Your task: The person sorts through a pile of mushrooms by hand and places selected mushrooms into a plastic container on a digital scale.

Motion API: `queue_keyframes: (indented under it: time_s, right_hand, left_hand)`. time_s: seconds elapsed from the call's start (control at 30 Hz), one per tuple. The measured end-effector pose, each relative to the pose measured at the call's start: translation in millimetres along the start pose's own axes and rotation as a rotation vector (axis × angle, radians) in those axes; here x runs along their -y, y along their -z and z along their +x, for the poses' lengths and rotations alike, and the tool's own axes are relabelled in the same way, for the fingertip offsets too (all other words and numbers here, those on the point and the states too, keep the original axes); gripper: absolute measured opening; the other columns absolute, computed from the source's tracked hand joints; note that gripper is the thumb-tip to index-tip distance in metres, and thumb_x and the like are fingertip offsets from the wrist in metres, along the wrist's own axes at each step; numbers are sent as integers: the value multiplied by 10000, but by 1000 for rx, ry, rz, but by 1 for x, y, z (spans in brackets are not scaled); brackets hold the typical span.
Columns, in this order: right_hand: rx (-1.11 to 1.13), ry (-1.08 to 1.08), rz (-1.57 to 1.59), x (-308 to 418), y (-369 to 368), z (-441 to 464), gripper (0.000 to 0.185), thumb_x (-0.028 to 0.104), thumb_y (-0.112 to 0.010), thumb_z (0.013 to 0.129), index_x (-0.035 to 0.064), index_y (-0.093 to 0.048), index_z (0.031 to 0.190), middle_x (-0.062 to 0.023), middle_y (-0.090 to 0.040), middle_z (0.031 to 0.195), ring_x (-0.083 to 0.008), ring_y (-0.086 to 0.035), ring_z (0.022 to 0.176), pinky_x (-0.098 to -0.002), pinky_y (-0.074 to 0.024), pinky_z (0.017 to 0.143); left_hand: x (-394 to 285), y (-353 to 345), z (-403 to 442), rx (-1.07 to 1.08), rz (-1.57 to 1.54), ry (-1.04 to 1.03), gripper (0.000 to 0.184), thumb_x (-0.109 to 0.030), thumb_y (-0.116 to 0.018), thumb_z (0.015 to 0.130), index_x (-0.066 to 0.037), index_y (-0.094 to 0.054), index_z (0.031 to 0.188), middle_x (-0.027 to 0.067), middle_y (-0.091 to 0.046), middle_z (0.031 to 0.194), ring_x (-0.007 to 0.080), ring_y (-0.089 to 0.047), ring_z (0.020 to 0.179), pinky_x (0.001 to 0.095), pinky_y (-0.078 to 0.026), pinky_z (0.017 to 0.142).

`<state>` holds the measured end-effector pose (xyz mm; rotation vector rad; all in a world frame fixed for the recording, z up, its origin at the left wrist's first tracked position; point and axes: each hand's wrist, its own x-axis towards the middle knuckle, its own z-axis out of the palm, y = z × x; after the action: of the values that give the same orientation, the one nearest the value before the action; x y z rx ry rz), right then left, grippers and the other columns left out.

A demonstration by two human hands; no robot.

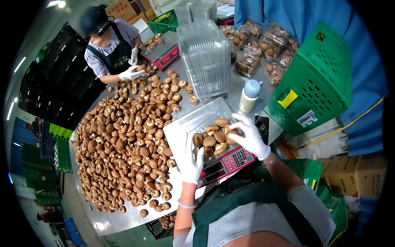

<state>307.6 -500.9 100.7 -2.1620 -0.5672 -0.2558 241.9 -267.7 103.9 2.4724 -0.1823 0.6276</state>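
Observation:
A clear plastic clamshell box (222, 109) lies with its lid folded back on a scale (238, 158) with a red keypad panel. Several brown shiitake mushrooms (209, 141) fill its near half. My left hand (191, 166), in a white glove, is at the left side of the box, fingers stretched out and thumb apart. At the right side, my white-gloved right hand (250, 139) has its fingers spread by the rightmost mushrooms. Whether the fingertips press on the box or a mushroom is hard to tell.
A large shiitake pile (123, 144) covers the table's left. Ahead are stacked empty clear boxes (205, 61), a bottle (250, 96) and filled boxes (271, 45). A green crate (314, 82) stands at right. Across the table, a gloved co-worker (113, 49) handles mushrooms beside another scale (164, 57).

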Motion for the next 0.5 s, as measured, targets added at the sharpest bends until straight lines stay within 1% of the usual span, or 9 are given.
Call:
queue_keyframes:
  time_s: [0.07, 0.1, 0.17, 0.2, 0.23, 0.3, 0.37, 0.47, 0.5]
  right_hand:
    - [-141, -51, 144, 10, 11, 5, 175, 115, -705, 771, 56, -613, 908, -153, -544, 1205, -336, -461, 1197, -410, -341, 1019]
    - [-110, -81, 201, 17, 14, 9, 246, 173, -722, 762, 54, -607, 945, -151, -522, 1235, -335, -435, 1219, -418, -326, 1030]
    - [42, 20, -29, 38, 18, 16, 348, 254, -729, 755, 52, -600, 1008, -154, -482, 1281, -341, -393, 1252, -425, -314, 1040]
    - [71, 87, -208, 36, 13, 13, 511, 346, -744, 718, 45, -580, 1098, -163, -445, 1314, -360, -355, 1273, -431, -307, 1044]
    - [77, 90, -211, 35, 11, 11, 511, 346, -744, 718, 45, -580, 1098, -163, -445, 1314, -360, -355, 1273, -431, -307, 1044]
    - [194, 3, -535, 30, 10, 4, 626, 386, -762, 677, 30, -562, 1152, -179, -430, 1324, -380, -349, 1272, -442, -313, 1039]
    - [204, -40, -417, 12, 6, -4, 680, 396, -770, 653, 4, -549, 1163, -184, -443, 1316, -369, -379, 1256, -463, -334, 1018]
    - [49, 174, -362, 29, -3, -5, 675, 355, -790, 630, 2, -546, 1152, -176, -508, 1232, -371, -437, 1198, -457, -346, 1007]
    - [31, 195, -267, 44, -8, -7, 678, 345, -797, 619, 2, -547, 1148, -174, -527, 1202, -374, -454, 1178, -457, -347, 1006]
  left_hand:
    - [-9, 20, -4, -59, -242, 160, 445, -224, -573, 891, -27, -491, 1281, 162, -499, 1312, 281, -482, 1190, 387, -385, 981]
    - [-11, 29, -5, -47, -393, 251, 419, -230, -554, 906, -28, -505, 1270, 145, -526, 1290, 257, -498, 1172, 367, -397, 962]
    - [-15, 39, -6, -44, -565, 319, 386, -237, -530, 925, -31, -527, 1251, 113, -563, 1244, 211, -515, 1144, 338, -399, 942]
    - [-12, 42, -8, -23, -545, 324, 387, -233, -536, 924, -29, -526, 1252, 108, -562, 1243, 207, -515, 1141, 338, -397, 946]
    - [-9, 46, -11, -6, -525, 333, 388, -229, -541, 922, -27, -525, 1252, 104, -560, 1242, 204, -514, 1139, 338, -395, 949]
    - [1, 51, -29, -68, -632, 351, 344, -171, -546, 923, -22, -535, 1233, 105, -554, 1242, 198, -510, 1139, 332, -389, 969]
    - [15, 58, -55, -77, -639, 479, 316, -115, -549, 902, -67, -575, 1214, 98, -593, 1190, 196, -548, 1078, 319, -432, 900]
    - [3, 77, -80, 61, -847, 624, 317, -111, -549, 909, -58, -560, 1221, 104, -603, 1159, 185, -546, 1068, 321, -423, 945]
    - [14, 71, -93, 196, -981, 634, 415, -142, -540, 923, -63, -456, 1321, 128, -515, 1286, 196, -528, 1095, 330, -418, 958]
